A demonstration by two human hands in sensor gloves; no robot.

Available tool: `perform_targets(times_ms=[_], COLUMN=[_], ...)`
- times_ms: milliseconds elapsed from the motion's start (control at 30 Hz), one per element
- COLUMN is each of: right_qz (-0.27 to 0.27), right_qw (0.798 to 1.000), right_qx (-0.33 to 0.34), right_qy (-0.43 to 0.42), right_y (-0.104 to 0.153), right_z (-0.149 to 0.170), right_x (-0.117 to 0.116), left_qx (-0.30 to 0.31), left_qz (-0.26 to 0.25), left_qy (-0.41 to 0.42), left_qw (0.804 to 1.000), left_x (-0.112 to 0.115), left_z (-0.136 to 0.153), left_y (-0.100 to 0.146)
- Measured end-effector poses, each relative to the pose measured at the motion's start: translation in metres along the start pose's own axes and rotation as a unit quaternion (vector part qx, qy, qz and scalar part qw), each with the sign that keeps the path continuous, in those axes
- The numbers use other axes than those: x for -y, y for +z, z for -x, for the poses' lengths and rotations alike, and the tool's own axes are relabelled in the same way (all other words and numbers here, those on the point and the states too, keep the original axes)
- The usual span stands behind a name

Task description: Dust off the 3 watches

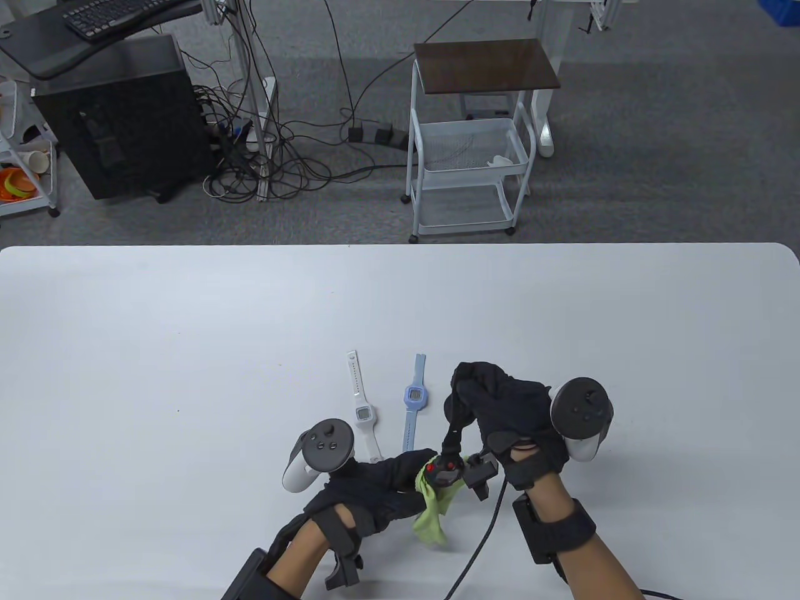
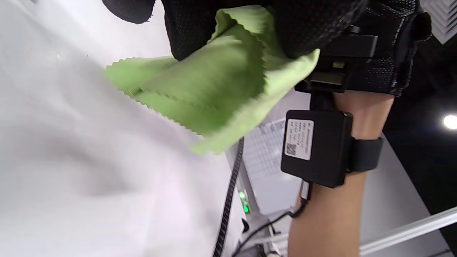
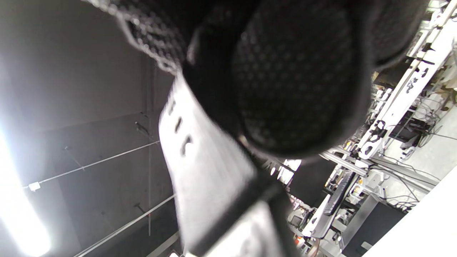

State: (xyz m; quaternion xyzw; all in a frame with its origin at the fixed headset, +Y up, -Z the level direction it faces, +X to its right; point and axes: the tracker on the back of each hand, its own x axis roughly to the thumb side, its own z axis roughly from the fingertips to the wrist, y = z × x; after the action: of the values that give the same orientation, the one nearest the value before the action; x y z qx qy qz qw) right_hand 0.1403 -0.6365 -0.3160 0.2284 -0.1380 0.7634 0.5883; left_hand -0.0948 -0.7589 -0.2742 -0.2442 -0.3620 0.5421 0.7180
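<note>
The right hand pinches the light, floppy black watch by its strap while the left hand grips the soft green cloth against its face.

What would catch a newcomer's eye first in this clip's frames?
Near the table's front edge, the right hand holds a black watch up by its strap while the left hand presses a green cloth against the watch's face. Just beyond the left hand, a white watch and a blue watch lie flat side by side on the white table.
</note>
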Motion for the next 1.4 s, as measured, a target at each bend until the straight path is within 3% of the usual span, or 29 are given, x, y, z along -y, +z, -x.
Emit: perform_targets(times_ms=[367, 500, 800, 933, 1400], right_qz=[0.03, 0.038, 0.034, 0.039, 0.064], right_qw=[0.999, 0.998, 0.998, 0.998, 0.995], right_qx=[-0.007, -0.004, 0.002, -0.001, -0.001], right_qy=[-0.044, -0.042, -0.049, -0.05, -0.079], right_y=[0.001, 0.001, 0.0, 0.001, 0.0], right_z=[0.001, 0.002, 0.003, 0.005, 0.007], right_x=[0.003, 0.006, 0.006, 0.006, 0.016], left_qx=[0.005, 0.022, 0.008, 0.028, 0.042], left_qz=[-0.125, -0.126, -0.143, -0.115, -0.177], left_qy=[-0.034, -0.01, -0.051, -0.02, -0.092], left_qw=[0.992, 0.992, 0.988, 0.993, 0.979], left_x=[0.004, 0.006, 0.002, 0.0, -0.007], left_z=[-0.005, -0.005, -0.005, -0.001, -0.016], left_y=[0.004, 0.004, 0.004, 0.005, 0.015])
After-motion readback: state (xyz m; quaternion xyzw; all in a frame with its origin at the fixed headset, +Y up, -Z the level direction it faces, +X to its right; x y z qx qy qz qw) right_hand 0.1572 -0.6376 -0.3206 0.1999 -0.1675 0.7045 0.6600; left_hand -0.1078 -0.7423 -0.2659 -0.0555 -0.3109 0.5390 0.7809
